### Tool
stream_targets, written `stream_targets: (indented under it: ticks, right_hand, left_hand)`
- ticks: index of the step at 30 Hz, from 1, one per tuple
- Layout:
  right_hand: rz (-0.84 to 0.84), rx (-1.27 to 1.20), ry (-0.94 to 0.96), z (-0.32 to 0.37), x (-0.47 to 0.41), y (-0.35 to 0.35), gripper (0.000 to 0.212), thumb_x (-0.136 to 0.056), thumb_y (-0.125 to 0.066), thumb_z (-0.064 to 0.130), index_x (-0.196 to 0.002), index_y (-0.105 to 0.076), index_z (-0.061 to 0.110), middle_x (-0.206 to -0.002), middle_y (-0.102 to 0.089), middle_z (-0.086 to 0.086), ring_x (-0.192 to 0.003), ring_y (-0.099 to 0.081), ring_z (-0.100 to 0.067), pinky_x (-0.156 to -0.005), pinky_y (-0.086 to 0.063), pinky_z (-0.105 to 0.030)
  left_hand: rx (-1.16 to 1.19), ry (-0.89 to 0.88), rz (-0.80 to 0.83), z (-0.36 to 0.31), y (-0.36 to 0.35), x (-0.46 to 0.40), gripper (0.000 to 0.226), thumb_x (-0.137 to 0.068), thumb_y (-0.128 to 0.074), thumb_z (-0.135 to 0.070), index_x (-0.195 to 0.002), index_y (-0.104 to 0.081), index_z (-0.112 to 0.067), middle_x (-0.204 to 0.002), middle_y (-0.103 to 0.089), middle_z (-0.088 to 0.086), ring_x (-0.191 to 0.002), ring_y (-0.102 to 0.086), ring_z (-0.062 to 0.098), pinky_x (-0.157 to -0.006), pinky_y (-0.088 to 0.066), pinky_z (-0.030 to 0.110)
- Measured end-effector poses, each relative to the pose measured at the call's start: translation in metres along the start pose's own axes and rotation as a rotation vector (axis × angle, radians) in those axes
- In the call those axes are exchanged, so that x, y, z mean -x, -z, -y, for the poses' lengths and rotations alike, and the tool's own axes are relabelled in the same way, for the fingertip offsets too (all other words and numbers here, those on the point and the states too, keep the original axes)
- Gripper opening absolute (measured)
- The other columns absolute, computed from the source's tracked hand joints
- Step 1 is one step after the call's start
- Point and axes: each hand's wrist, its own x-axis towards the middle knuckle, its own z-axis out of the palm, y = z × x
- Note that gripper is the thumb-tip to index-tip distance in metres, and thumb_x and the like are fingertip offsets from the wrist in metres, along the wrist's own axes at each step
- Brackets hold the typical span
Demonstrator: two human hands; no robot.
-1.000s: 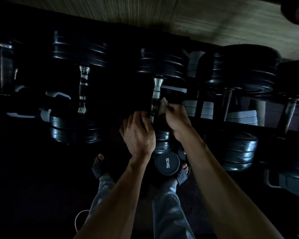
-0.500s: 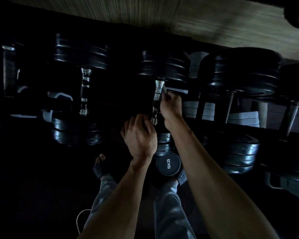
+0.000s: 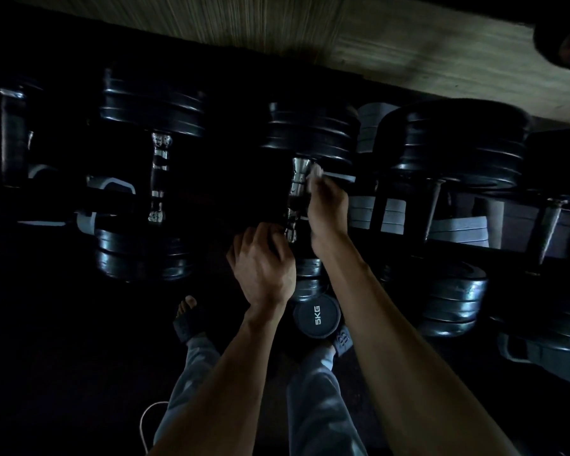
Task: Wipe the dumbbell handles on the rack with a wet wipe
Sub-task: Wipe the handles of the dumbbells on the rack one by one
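A dim rack holds black plate dumbbells with chrome handles. The middle dumbbell's chrome handle [image 3: 297, 189] runs away from me. My right hand [image 3: 329, 205] holds a white wet wipe [image 3: 316, 172] against the far end of that handle, close to the far plates [image 3: 310, 133]. My left hand [image 3: 264, 261] is curled at the near end of the same handle, over the near plates [image 3: 308, 281]; whether it grips anything is hidden in the dark.
Another dumbbell with a chrome handle [image 3: 160, 176] lies to the left, and two more [image 3: 454, 143] to the right. A small 5KG dumbbell [image 3: 316, 319] stands on the floor by my feet. A wooden floor strip [image 3: 375, 44] runs behind the rack.
My right hand has slid the wipe along the handle, from near its middle up to the far end. My left hand has stayed at the near end.
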Motion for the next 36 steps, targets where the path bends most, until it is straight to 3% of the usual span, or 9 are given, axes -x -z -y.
stream_targets:
  ticks: [8,13,17,24,27,29,31,34,36]
  right_hand:
    - [-0.075,-0.028,-0.03,0.012,-0.015,-0.014,0.034,-0.106,-0.046,0.028,-0.075,-0.054,0.015,-0.07,-0.045,-0.004,-0.064,-0.041,-0.016,-0.058,-0.035,-0.029]
    - [0.017,0.113,0.109,-0.005,-0.003,0.01,0.036,-0.106,-0.048,0.022,-0.076,-0.055,0.002,-0.055,-0.033,0.008,-0.041,-0.027,0.0,-0.043,-0.025,-0.02]
    - [-0.087,0.111,0.089,0.014,-0.018,-0.013,0.044,-0.106,-0.045,0.02,-0.062,-0.045,0.019,-0.053,-0.037,0.007,-0.04,-0.031,-0.002,-0.044,-0.027,-0.022]
    - [0.09,0.418,0.318,-0.029,0.034,0.04,0.032,-0.106,-0.048,0.024,-0.081,-0.06,0.007,-0.057,-0.048,0.008,-0.043,-0.043,-0.002,-0.044,-0.03,-0.014]
    - [0.13,0.368,0.343,-0.039,0.05,0.047,0.021,-0.104,-0.05,0.02,-0.101,-0.068,0.01,-0.074,-0.064,0.006,-0.057,-0.055,0.002,-0.053,-0.039,-0.013]
    - [0.123,0.334,0.37,-0.04,0.053,0.045,0.016,-0.103,-0.054,0.019,-0.105,-0.069,0.014,-0.093,-0.07,0.004,-0.079,-0.064,-0.002,-0.068,-0.047,-0.016]
    - [0.12,0.292,0.385,-0.039,0.055,0.045,0.012,-0.102,-0.056,0.016,-0.102,-0.067,0.02,-0.097,-0.071,0.008,-0.088,-0.066,-0.003,-0.074,-0.049,-0.016]
    - [0.07,0.177,0.387,-0.038,0.055,0.046,0.009,-0.099,-0.06,0.013,-0.106,-0.066,0.015,-0.092,-0.072,0.008,-0.082,-0.067,-0.002,-0.071,-0.05,-0.016]
    - [-0.026,0.175,0.404,-0.047,0.055,0.046,0.016,-0.098,-0.06,0.015,-0.114,-0.063,0.016,-0.097,-0.07,0.007,-0.086,-0.066,-0.002,-0.074,-0.053,-0.02]
  left_hand:
    - [-0.003,-0.014,-0.022,-0.002,0.001,0.0,0.032,-0.086,-0.037,-0.029,-0.088,-0.069,-0.023,-0.094,-0.07,-0.005,-0.098,-0.057,0.02,-0.094,-0.038,0.04]
    - [-0.005,-0.031,-0.021,-0.001,0.001,0.0,0.036,-0.085,-0.032,-0.032,-0.086,-0.067,-0.023,-0.091,-0.068,-0.007,-0.096,-0.057,0.018,-0.096,-0.036,0.036]
    - [-0.005,-0.041,-0.011,-0.002,0.001,0.0,0.034,-0.086,-0.034,-0.034,-0.088,-0.066,-0.025,-0.094,-0.069,-0.008,-0.098,-0.057,0.017,-0.096,-0.037,0.039]
    - [-0.049,-0.047,0.027,-0.002,0.004,-0.001,0.038,-0.089,-0.032,-0.037,-0.101,-0.066,-0.025,-0.105,-0.068,-0.006,-0.105,-0.057,0.021,-0.098,-0.04,0.045]
    - [-0.014,-0.091,0.191,0.003,0.012,-0.012,0.038,-0.096,-0.047,-0.045,-0.128,-0.056,-0.026,-0.127,-0.06,-0.004,-0.121,-0.053,0.021,-0.105,-0.035,0.048]
    - [0.03,-0.27,0.341,0.008,0.024,-0.027,0.055,-0.091,-0.055,-0.05,-0.141,-0.044,-0.029,-0.138,-0.054,-0.006,-0.128,-0.05,0.017,-0.108,-0.037,0.05]
    - [0.094,-0.392,0.529,0.002,0.034,-0.041,0.061,-0.09,-0.062,-0.046,-0.145,-0.041,-0.03,-0.137,-0.056,-0.008,-0.128,-0.051,0.012,-0.109,-0.039,0.04]
    - [0.197,-0.308,0.745,-0.01,0.036,-0.059,0.041,-0.088,-0.072,-0.031,-0.126,-0.063,-0.019,-0.109,-0.069,-0.006,-0.102,-0.063,0.001,-0.091,-0.046,0.021]
    - [0.201,-0.26,0.651,-0.011,0.036,-0.068,0.029,-0.086,-0.074,-0.032,-0.109,-0.071,-0.014,-0.091,-0.069,-0.008,-0.086,-0.063,0.003,-0.077,-0.044,0.014]
